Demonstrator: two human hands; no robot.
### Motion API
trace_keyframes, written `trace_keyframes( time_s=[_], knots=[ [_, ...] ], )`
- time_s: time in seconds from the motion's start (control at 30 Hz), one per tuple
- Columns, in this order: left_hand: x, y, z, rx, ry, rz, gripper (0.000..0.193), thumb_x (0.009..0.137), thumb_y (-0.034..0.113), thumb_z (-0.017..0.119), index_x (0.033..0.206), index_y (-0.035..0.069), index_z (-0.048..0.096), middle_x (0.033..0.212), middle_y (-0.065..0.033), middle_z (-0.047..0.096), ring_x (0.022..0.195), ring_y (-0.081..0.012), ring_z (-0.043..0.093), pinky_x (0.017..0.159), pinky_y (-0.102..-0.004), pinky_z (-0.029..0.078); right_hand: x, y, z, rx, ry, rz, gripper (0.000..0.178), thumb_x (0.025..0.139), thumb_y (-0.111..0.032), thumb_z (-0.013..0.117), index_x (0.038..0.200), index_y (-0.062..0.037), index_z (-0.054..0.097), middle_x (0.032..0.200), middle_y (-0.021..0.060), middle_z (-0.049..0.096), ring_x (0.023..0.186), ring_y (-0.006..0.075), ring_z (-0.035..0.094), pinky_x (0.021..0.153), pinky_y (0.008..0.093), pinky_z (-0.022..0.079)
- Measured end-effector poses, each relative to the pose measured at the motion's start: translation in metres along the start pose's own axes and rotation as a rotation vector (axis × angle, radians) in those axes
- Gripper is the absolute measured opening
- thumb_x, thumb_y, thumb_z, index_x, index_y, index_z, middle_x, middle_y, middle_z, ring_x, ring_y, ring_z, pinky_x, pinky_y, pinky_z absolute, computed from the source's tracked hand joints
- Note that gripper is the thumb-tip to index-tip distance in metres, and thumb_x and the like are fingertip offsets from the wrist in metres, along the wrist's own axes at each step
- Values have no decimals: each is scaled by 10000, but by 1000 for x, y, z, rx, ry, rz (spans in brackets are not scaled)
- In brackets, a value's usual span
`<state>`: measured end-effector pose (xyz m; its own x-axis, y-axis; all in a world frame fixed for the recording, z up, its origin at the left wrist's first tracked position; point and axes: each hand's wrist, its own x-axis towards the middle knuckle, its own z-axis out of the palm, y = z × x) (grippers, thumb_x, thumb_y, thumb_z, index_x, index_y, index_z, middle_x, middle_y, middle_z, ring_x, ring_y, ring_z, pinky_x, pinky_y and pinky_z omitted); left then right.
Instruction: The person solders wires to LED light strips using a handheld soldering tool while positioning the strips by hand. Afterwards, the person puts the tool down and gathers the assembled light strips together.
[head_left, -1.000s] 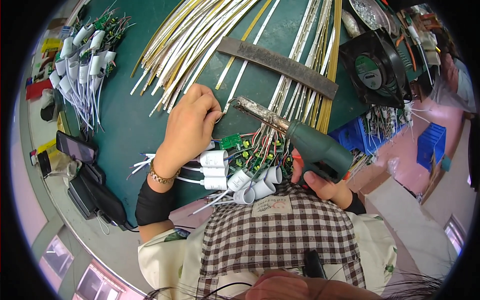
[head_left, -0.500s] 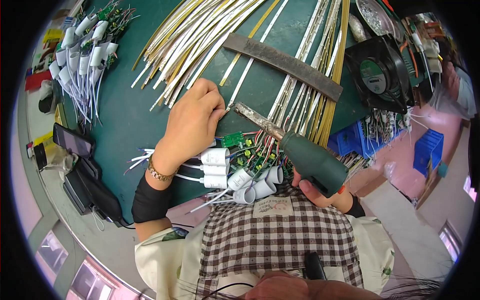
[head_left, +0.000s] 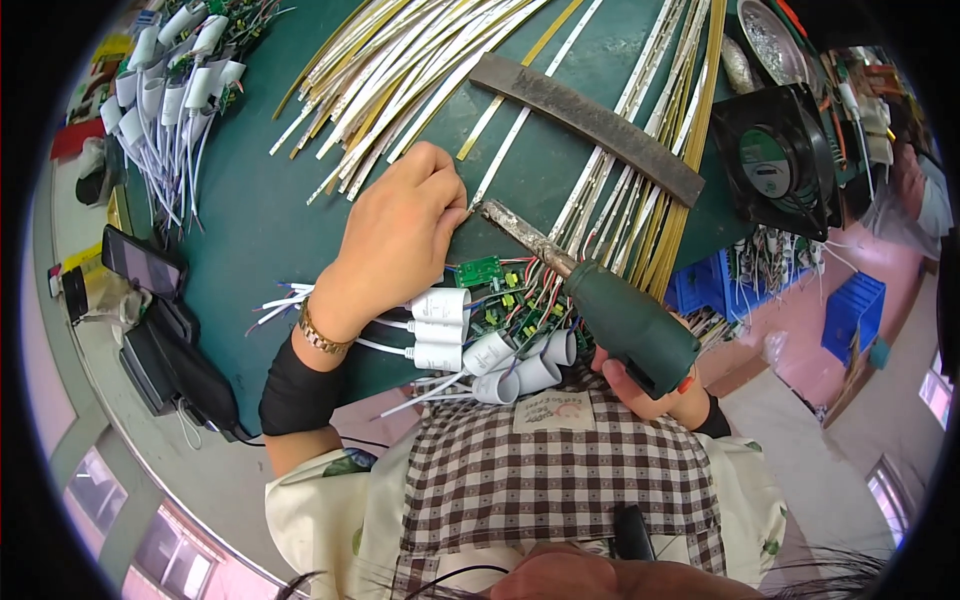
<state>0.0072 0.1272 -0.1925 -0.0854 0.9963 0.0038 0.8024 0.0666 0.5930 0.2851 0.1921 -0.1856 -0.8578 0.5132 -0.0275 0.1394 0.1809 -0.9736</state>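
The tip of our green soldering gun had moved farther from the dark bar since a second earlier, nearer our left hand. Below the bar, we had that grip pressed together at the white strip's lower end, its catch unclear; our right hand wrapped the gun's handle.

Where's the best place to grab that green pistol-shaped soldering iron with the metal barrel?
Probably its green rear handle, from the near right: the stained metal barrel points far-left, away from the right hand, which holds that end.
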Motion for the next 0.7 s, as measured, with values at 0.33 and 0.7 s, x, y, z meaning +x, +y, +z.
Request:
trace_keyframes(
  time_s=[0.33,0.7],
  knots=[
    [-1,1,0,15,-1,3,89,747,21,622,781,31,540,894,-90,489,838,-289,538,694,-375,446,-10,10,1,-19,18,-46,206,657,-12,630,862,-9,624,844,116,620,677,250,617,598,293,505],
    [-4,-2,1,24,25,18,101,740,17,612,802,35,534,919,-101,507,815,-314,535,679,-378,444,-20,7,10,411,102,210,236,806,-29,562,1040,-6,547,794,61,587,700,143,597,646,274,504]
  ],
)
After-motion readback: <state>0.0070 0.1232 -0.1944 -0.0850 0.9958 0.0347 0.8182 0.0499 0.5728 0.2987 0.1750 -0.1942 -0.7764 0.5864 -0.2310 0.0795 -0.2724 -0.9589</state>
